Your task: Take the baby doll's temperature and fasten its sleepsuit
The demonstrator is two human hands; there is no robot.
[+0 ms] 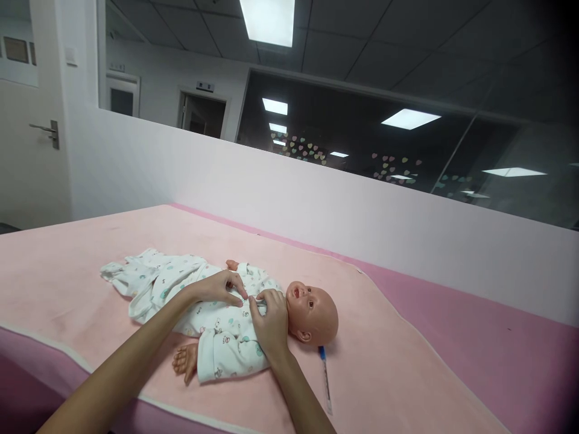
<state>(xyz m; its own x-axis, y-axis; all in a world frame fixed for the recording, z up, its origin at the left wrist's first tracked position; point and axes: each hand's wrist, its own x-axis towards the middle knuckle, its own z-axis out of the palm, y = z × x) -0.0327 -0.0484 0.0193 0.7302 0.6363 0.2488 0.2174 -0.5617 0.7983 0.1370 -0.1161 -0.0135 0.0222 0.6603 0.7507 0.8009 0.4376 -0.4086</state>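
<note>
A baby doll lies on its back, its bald head toward the right, dressed in a white printed baby suit. My left hand is over the doll's chest, its thumb and index finger closed at the front edge of the suit. Right beside it, near the doll's neck, my right hand pinches the suit's front with bent fingers. The fabric between the fingertips is partly hidden. One doll hand sticks out of the near sleeve. The suit's legs spread flat to the left.
A slim clear stick with a blue cap, like a thermometer in its case, lies below the doll's head. The pink padded mat covers a table against a low white wall with windows above. A door stands at the left.
</note>
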